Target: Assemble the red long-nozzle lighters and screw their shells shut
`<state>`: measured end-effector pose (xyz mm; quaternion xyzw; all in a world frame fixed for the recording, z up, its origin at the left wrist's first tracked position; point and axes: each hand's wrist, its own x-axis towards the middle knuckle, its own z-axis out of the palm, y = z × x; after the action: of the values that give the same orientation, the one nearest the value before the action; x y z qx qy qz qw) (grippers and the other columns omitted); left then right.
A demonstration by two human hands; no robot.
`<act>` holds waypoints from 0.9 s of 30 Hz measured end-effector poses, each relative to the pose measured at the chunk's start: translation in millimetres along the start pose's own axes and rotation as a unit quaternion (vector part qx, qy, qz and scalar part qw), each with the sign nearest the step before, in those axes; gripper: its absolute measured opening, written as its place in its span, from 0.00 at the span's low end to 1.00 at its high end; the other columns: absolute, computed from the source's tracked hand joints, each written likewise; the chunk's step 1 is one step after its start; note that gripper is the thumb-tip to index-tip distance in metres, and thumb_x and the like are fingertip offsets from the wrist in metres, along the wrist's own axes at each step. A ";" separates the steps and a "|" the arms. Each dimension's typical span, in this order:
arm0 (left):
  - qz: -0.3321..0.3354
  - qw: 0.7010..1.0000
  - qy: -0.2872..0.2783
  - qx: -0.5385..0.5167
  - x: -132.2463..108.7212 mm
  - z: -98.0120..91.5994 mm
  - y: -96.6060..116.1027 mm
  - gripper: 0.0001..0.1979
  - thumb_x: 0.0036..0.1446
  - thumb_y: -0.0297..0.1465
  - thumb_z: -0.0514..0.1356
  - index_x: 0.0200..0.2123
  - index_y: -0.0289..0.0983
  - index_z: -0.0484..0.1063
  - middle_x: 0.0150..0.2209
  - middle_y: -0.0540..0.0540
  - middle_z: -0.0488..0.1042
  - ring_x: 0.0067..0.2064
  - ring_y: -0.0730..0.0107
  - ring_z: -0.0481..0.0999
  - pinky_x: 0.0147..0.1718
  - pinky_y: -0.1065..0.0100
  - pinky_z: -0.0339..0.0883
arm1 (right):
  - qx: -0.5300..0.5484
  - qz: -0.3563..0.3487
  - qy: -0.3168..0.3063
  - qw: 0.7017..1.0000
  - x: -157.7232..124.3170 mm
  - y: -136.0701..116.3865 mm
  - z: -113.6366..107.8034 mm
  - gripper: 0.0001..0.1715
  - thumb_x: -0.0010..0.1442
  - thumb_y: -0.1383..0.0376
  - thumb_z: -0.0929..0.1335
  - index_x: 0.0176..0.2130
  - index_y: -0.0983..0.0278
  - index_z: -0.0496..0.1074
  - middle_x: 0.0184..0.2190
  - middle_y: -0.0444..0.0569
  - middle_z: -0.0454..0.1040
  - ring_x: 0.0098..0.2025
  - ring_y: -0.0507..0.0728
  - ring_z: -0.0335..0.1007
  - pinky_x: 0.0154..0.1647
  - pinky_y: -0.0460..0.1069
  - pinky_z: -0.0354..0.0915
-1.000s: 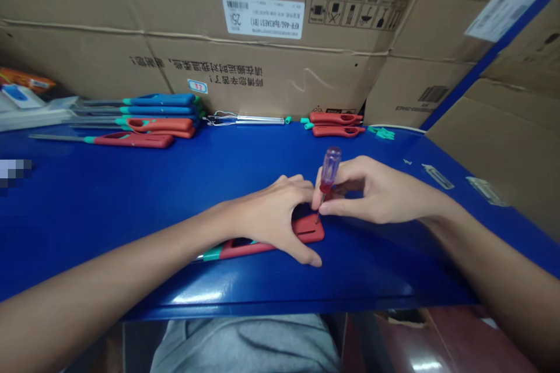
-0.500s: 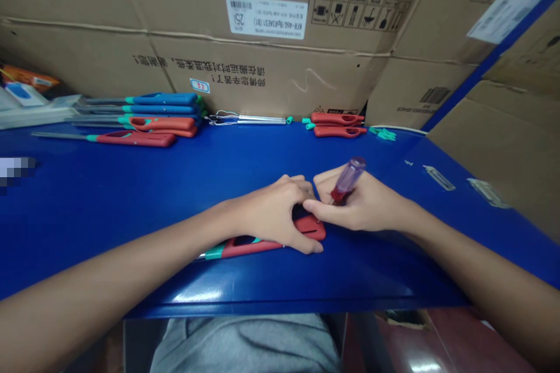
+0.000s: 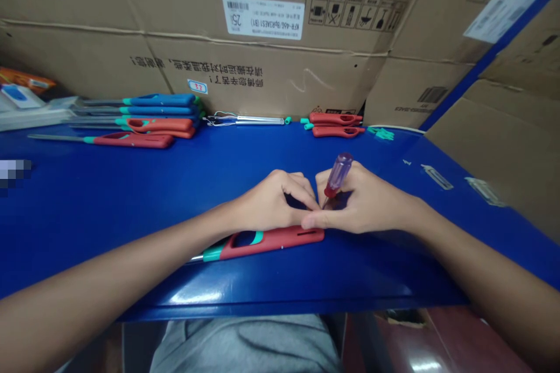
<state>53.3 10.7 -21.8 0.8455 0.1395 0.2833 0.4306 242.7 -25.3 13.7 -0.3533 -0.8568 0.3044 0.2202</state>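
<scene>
From where I stand, the person sits at a blue worktop (image 3: 131, 186), both hands drawn together at the middle of the frame. The right hand (image 3: 365, 201) has its fingers (image 3: 350, 183) clamped on a small screwdriver (image 3: 338, 175) with a clear purple handle and a red collar, its shaft pointing down and tilted, its tip lost among the fingers. The left hand (image 3: 273, 201) is curled, its fingertips meeting the right hand's just above the work; I cannot tell whether they pinch anything. A long red-and-teal lighter (image 3: 271, 243) lies flat just below both hands, at lower middle, its metal nozzle toward the left, and the right thumb nearly touches its top edge. What's in hand looks like close screwdriver work at the lighter's red end, and the next move seems to call for a steady tip there. More lighters (image 3: 140, 122) lie in a row at upper left, two red ones (image 3: 336, 127) at upper right, with cardboard cartons (image 3: 262, 64) behind.
</scene>
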 end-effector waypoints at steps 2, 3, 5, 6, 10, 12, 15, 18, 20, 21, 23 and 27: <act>0.000 1.000 -0.003 0.001 0.1 -0.6 -0.3 0.04 0.52 0.29 0.67 0.29 0.35 0.81 0.31 0.44 0.79 0.38 0.66 0.76 0.42 0.64 0.68 | -0.004 -0.020 -0.001 1.000 -1.4 -2.8 -5.7 0.16 0.52 0.63 0.75 0.22 0.66 0.67 0.21 0.41 0.66 0.23 0.47 0.60 0.24 0.44 0.57; 0.003 1.000 -0.003 -0.001 0.2 -0.7 -0.3 0.04 0.53 0.30 0.67 0.29 0.35 0.81 0.31 0.44 0.79 0.38 0.66 0.76 0.42 0.64 0.68 | -0.005 -0.023 -0.003 1.000 -2.0 -4.2 -8.3 0.15 0.51 0.64 0.75 0.23 0.66 0.68 0.21 0.41 0.66 0.24 0.48 0.61 0.25 0.44 0.59; 0.004 1.000 -0.003 -0.006 0.4 -0.4 -0.1 0.05 0.52 0.31 0.67 0.30 0.34 0.81 0.31 0.44 0.79 0.37 0.66 0.76 0.41 0.64 0.68 | -0.002 -0.013 -0.011 1.000 -2.8 -6.3 -12.8 0.10 0.52 0.65 0.74 0.26 0.66 0.71 0.23 0.42 0.69 0.25 0.49 0.64 0.28 0.44 0.62; 0.002 1.000 -0.002 -0.006 0.5 -0.2 0.2 0.05 0.52 0.31 0.68 0.29 0.35 0.81 0.30 0.44 0.79 0.37 0.66 0.75 0.41 0.64 0.68 | 0.004 -0.006 -0.015 1.000 -3.0 -7.1 -14.7 0.07 0.53 0.66 0.73 0.29 0.66 0.72 0.25 0.43 0.71 0.26 0.49 0.66 0.29 0.45 0.63; 0.005 1.000 -0.015 0.004 0.3 0.2 1.7 0.07 0.52 0.32 0.68 0.26 0.35 0.79 0.28 0.47 0.78 0.35 0.69 0.74 0.40 0.66 0.66 | 0.078 0.020 -0.070 0.994 -1.7 -8.2 -20.9 0.06 0.55 0.65 0.73 0.34 0.65 0.77 0.30 0.45 0.77 0.32 0.52 0.72 0.35 0.47 0.67; 0.012 0.999 -0.030 0.024 -0.3 -0.2 3.3 0.09 0.51 0.34 0.68 0.25 0.35 0.78 0.29 0.47 0.78 0.34 0.69 0.73 0.39 0.66 0.66 | 0.113 0.037 -0.106 0.987 -0.4 -7.8 -22.9 0.05 0.55 0.65 0.73 0.34 0.65 0.78 0.31 0.45 0.78 0.33 0.52 0.73 0.35 0.46 0.67; 0.017 0.995 -0.045 0.089 -0.9 -1.0 6.9 0.13 0.46 0.39 0.71 0.29 0.35 0.78 0.32 0.46 0.77 0.39 0.65 0.72 0.44 0.63 0.65 | 0.110 0.035 -0.101 0.988 1.2 -6.6 -24.0 0.04 0.55 0.66 0.73 0.32 0.66 0.78 0.30 0.44 0.77 0.33 0.51 0.72 0.35 0.46 0.66; -0.007 0.987 -0.060 0.148 -1.2 -1.2 9.9 0.19 0.42 0.43 0.71 0.35 0.37 0.78 0.36 0.46 0.74 0.44 0.60 0.71 0.49 0.58 0.63 | 0.074 0.018 -0.069 0.995 1.6 -5.9 -22.5 0.04 0.55 0.66 0.73 0.31 0.66 0.76 0.29 0.43 0.75 0.32 0.51 0.70 0.36 0.46 0.66; -0.026 0.979 -0.082 0.186 -1.5 -1.0 10.4 0.21 0.43 0.43 0.70 0.38 0.37 0.77 0.39 0.45 0.73 0.46 0.57 0.69 0.52 0.55 0.62 | 0.048 0.023 -0.057 0.997 1.4 -6.1 -20.0 0.05 0.55 0.66 0.71 0.30 0.66 0.75 0.27 0.43 0.73 0.29 0.50 0.68 0.33 0.46 0.65; -0.032 0.975 -0.092 0.201 -1.8 -0.9 10.3 0.21 0.44 0.44 0.70 0.39 0.37 0.76 0.41 0.44 0.72 0.48 0.56 0.69 0.53 0.53 0.61 | 0.036 0.028 -0.053 0.998 1.3 -6.3 -18.4 0.05 0.56 0.66 0.71 0.30 0.66 0.74 0.26 0.42 0.72 0.28 0.49 0.67 0.31 0.45 0.64; -0.040 0.969 -0.104 0.220 -2.2 -0.7 10.0 0.21 0.45 0.44 0.68 0.40 0.37 0.76 0.43 0.43 0.71 0.49 0.53 0.68 0.53 0.52 0.60 | 0.017 0.033 -0.043 0.998 1.0 -6.9 -14.8 0.06 0.56 0.66 0.70 0.29 0.66 0.72 0.24 0.42 0.70 0.26 0.49 0.64 0.27 0.45 0.62; -0.038 0.967 -0.106 0.227 -2.5 -0.9 9.8 0.20 0.46 0.44 0.68 0.38 0.36 0.76 0.41 0.43 0.70 0.49 0.53 0.68 0.54 0.51 0.59 | 0.008 0.027 -0.023 0.999 0.9 -6.5 -7.7 0.08 0.55 0.66 0.70 0.26 0.65 0.68 0.22 0.40 0.66 0.24 0.48 0.60 0.24 0.44 0.59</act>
<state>50.7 4.3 -14.3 0.9404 0.1859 0.1362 0.2500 243.6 -25.5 23.8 -0.3671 -0.8493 0.3255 0.1950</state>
